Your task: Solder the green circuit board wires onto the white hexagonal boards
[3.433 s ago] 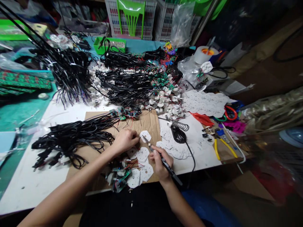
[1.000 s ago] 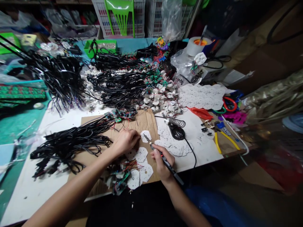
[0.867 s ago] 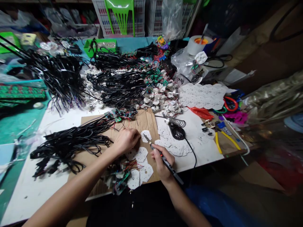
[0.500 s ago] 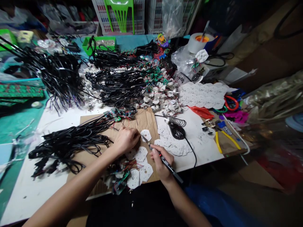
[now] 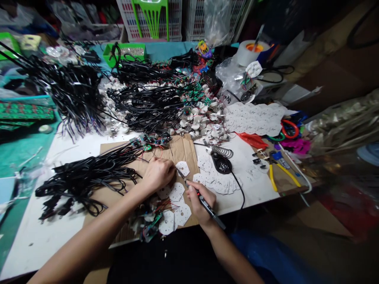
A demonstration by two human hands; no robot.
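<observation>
My right hand grips a pen-shaped soldering iron with a small red light on its barrel. Its thin tip points up and left, to the edge of a white circuit board lying on a cardboard sheet. Close beside that board, my left hand is closed with its fingertips pressed together; what they pinch is hidden. Below it are more white boards and a cluster of green boards with red wires.
Black cables lie left of my left hand. A stand with a metal coil sits to the right, near a stack of white boards. Yellow-handled pliers rest at the right edge. More cables and white parts are heaped behind.
The rear end of the soldering iron and my right hand have shifted very slightly up and left. My left hand stays in the same place.
</observation>
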